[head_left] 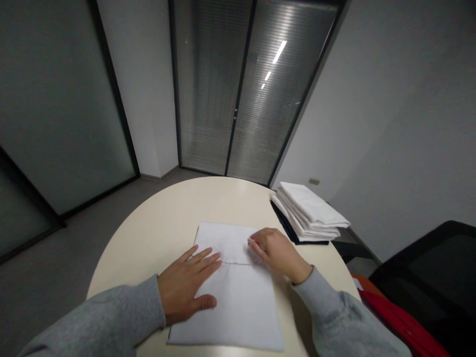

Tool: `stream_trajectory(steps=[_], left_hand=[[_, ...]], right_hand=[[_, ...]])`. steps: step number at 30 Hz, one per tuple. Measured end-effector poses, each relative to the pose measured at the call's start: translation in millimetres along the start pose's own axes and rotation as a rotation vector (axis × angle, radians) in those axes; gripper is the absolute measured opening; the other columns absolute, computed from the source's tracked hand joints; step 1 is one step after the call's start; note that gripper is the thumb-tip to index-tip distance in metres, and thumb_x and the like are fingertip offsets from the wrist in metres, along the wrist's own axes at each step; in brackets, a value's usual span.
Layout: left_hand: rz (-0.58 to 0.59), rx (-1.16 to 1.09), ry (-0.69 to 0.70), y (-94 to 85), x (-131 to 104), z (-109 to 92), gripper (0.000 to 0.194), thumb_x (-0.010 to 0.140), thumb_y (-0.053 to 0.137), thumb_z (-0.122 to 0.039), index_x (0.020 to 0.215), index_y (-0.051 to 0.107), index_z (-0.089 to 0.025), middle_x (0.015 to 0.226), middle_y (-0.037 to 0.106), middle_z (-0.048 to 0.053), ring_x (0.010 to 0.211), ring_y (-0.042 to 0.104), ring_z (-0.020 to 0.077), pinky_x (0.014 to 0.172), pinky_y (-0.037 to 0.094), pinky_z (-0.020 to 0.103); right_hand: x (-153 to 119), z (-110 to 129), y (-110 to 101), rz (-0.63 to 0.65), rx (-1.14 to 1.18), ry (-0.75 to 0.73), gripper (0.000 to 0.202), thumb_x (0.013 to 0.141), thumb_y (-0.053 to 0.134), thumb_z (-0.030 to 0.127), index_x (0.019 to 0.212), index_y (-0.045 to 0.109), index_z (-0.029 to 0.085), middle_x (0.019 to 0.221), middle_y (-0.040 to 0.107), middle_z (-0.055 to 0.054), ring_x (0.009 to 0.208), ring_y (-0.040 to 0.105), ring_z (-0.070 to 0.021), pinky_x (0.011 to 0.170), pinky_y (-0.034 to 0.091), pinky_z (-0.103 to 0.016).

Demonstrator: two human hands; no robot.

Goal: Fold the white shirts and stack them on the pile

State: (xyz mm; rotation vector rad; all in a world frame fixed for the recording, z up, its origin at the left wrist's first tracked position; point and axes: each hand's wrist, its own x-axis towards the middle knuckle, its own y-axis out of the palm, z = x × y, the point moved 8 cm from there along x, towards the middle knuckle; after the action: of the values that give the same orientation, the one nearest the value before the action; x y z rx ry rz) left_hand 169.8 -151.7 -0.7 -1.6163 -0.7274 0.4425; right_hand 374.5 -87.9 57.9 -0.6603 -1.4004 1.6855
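Note:
A white cloth (238, 302) lies flat on the round cream table (167, 218), with its far part folded over toward me. My left hand (188, 285) rests palm down on the cloth's left side, fingers spread, at the fold's edge. My right hand (275, 250) presses on the folded flap at its right end, fingers curled down onto the fabric. Both arms wear grey sleeves.
A stack of folded white cloths (308, 210) sits on a dark cloth at the table's far right edge. A black chair (435, 277) with a red item (397, 317) on it stands at the right. Glass doors with blinds (245, 89) are behind the table.

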Motion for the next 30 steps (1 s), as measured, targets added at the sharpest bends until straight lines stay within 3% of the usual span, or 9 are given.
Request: stream_trajectory(steps=[2, 4, 6, 11, 15, 19, 24, 27, 30], left_hand=[[-0.038, 0.010, 0.017, -7.1, 0.2, -11.1, 0.084, 0.095, 0.042, -0.080, 0.157, 0.047, -0.023, 0.165, 0.043, 0.010, 0.155, 0.032, 0.0362, 0.129, 0.012, 0.061], [-0.066, -0.020, 0.086, -13.3, 2.3, -31.4, 0.090, 0.093, 0.043, -0.083, 0.159, 0.044, -0.022, 0.167, 0.040, 0.011, 0.157, 0.029, 0.0377, 0.130, 0.007, 0.062], [-0.063, -0.097, 0.185, -16.0, 7.8, -55.1, 0.094, 0.092, 0.042, -0.084, 0.163, 0.036, -0.022, 0.168, 0.037, 0.011, 0.158, 0.026, 0.0370, 0.131, 0.006, 0.061], [0.046, -0.300, 0.266, -11.8, 39.9, -79.9, 0.092, 0.094, 0.040, -0.082, 0.166, 0.028, -0.026, 0.171, 0.028, 0.013, 0.159, 0.020, 0.0409, 0.127, 0.012, 0.070], [0.122, -0.353, 0.244, -1.0, 60.6, -74.6, 0.093, 0.095, 0.037, -0.083, 0.166, 0.029, -0.023, 0.171, 0.024, 0.016, 0.159, 0.015, 0.0428, 0.126, 0.008, 0.073], [0.097, -0.342, 0.261, 6.0, 63.6, -72.3, 0.092, 0.094, 0.041, -0.082, 0.166, 0.027, -0.027, 0.171, 0.027, 0.015, 0.158, 0.018, 0.0440, 0.124, 0.008, 0.076], [0.028, -0.305, 0.283, 3.8, 64.2, -73.1, 0.088, 0.095, 0.043, -0.080, 0.164, 0.034, -0.027, 0.167, 0.037, 0.014, 0.156, 0.027, 0.0434, 0.125, 0.012, 0.072], [-0.050, -0.298, 0.246, 0.6, 63.2, -73.4, 0.080, 0.094, 0.049, -0.078, 0.153, 0.052, -0.025, 0.155, 0.055, 0.015, 0.145, 0.046, 0.0415, 0.121, 0.029, 0.063], [-0.035, -0.306, 0.169, 5.4, 52.8, -76.1, 0.067, 0.091, 0.058, -0.074, 0.137, 0.067, -0.026, 0.136, 0.070, 0.013, 0.121, 0.065, 0.0382, 0.105, 0.049, 0.054]], right_hand=[[27.4, -8.7, 0.4, 0.026, -0.010, 0.019, 0.033, 0.101, 0.058, 0.037, 0.125, 0.071, 0.018, 0.129, 0.072, -0.015, 0.124, 0.063, -0.0287, 0.110, 0.041, -0.041], [55.5, -16.0, 6.7, 0.087, 0.006, 0.006, 0.054, 0.093, 0.069, 0.041, 0.141, 0.062, 0.017, 0.140, 0.067, -0.016, 0.130, 0.060, -0.0309, 0.111, 0.041, -0.042], [80.2, -23.3, 16.6, 0.188, 0.028, -0.001, 0.070, 0.082, 0.080, 0.044, 0.143, 0.061, 0.017, 0.138, 0.068, -0.015, 0.125, 0.064, -0.0312, 0.106, 0.046, -0.040], [113.0, -34.5, 30.6, 0.433, 0.064, 0.007, 0.051, 0.067, 0.087, 0.032, 0.116, 0.077, 0.024, 0.106, 0.080, -0.003, 0.091, 0.074, -0.0225, 0.076, 0.052, -0.027], [117.1, -31.7, 26.6, 0.449, 0.014, 0.000, 0.029, 0.067, 0.084, 0.021, 0.095, 0.079, 0.022, 0.088, 0.079, 0.000, 0.078, 0.071, -0.0197, 0.063, 0.044, -0.024], [103.5, -12.3, 8.2, 0.311, -0.055, -0.044, 0.017, 0.074, 0.074, 0.012, 0.089, 0.075, 0.019, 0.089, 0.076, -0.004, 0.079, 0.066, -0.0193, 0.065, 0.039, -0.026], [48.5, 35.1, -23.2, 0.098, -0.116, -0.093, 0.022, 0.085, 0.059, 0.009, 0.101, 0.069, 0.021, 0.101, 0.072, -0.006, 0.088, 0.063, -0.0209, 0.073, 0.039, -0.031], [5.8, 72.0, -29.3, -0.017, -0.253, -0.194, 0.013, 0.087, 0.063, 0.011, 0.094, 0.065, 0.022, 0.093, 0.068, -0.004, 0.083, 0.059, -0.0215, 0.072, 0.038, -0.034], [-33.8, 104.3, -29.9, -0.184, -0.389, -0.293, 0.011, 0.093, 0.062, 0.014, 0.086, 0.061, 0.022, 0.083, 0.064, -0.004, 0.075, 0.053, -0.0221, 0.068, 0.037, -0.038]])
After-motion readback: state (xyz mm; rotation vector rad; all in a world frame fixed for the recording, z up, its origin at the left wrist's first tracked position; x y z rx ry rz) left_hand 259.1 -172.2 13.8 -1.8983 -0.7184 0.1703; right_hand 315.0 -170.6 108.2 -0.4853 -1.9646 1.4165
